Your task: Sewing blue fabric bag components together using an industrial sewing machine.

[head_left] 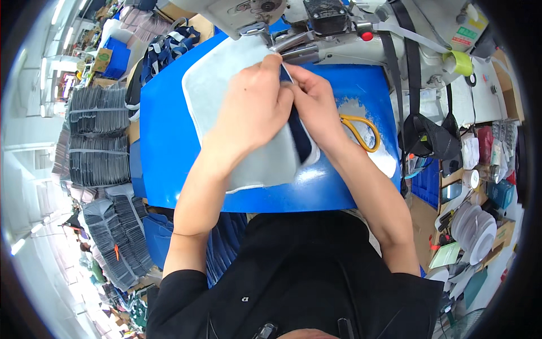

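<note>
A pale grey fabric panel (212, 76) with rounded corners and a light edging lies on the blue tabletop, its far end at the sewing machine (243, 16). Along its right side shows a dark navy strip (300, 141). My left hand (254, 104) rests over the panel, fingers closed at its right edge just short of the metal guides (299, 50). Beside it, my right hand (316, 104) pinches the same edge, thumb near my left fingers. The fingertips partly hide what they grip. Orange-handled scissors (367, 138) lie right of my right wrist.
The blue tabletop (169, 152) is worn pale at the right. Stacks of grey panels (99, 161) stand at the left, with navy straps (169, 51) behind. Black straps (412, 73) hang at the right, near a yellow-green roll (457, 63). White rolls (474, 231) crowd the far-right shelf.
</note>
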`<state>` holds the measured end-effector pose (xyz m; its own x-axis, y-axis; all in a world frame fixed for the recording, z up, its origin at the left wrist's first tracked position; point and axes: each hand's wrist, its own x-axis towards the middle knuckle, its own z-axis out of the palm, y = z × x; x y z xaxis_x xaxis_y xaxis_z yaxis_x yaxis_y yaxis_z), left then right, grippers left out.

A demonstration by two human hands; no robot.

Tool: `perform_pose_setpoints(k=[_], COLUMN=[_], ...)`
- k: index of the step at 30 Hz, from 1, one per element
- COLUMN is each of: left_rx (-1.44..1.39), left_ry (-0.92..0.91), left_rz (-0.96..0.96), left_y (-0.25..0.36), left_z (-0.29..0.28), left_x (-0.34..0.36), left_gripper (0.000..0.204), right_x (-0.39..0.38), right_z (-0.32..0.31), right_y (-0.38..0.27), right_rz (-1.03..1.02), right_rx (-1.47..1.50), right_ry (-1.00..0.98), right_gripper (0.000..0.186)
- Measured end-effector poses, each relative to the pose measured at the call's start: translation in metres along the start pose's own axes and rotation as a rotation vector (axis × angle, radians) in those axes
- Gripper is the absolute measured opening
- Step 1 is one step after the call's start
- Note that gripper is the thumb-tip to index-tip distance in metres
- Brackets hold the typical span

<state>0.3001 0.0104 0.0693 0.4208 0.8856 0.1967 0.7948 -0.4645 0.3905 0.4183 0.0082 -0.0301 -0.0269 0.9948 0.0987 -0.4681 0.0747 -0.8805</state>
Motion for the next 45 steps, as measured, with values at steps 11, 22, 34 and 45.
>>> perform_pose_setpoints(k=[11,22,34,45], left_rx=[-0.020,-0.018,0.159,0.166], left_ry=[0.261,0.412,0.343,0.263], left_rz=[0.240,0.478,0.522,0.444], left_y=[-0.014,-0.013,-0.021,-0.054], left_z=[0.029,0.033,0.016,0.006], left_x=[-0.069,-0.081,-0.040,0.008], left_gripper=[0.072,0.035,0.021,0.037], right_x=[-0.055,-0.079,-0.038,0.017], right_z=[-0.025,-0.010,0.000,0.009], right_y=[-0.031,-0.030,-0.015,-0.004], right_rz=[-0.119,0.182,0.182,0.188], right_rx=[-0.702,-0.121,0.008,0.099], right_ry=[0.025,0.093,0.059,0.098], right_gripper=[0.037,0.014,0.021,0.023])
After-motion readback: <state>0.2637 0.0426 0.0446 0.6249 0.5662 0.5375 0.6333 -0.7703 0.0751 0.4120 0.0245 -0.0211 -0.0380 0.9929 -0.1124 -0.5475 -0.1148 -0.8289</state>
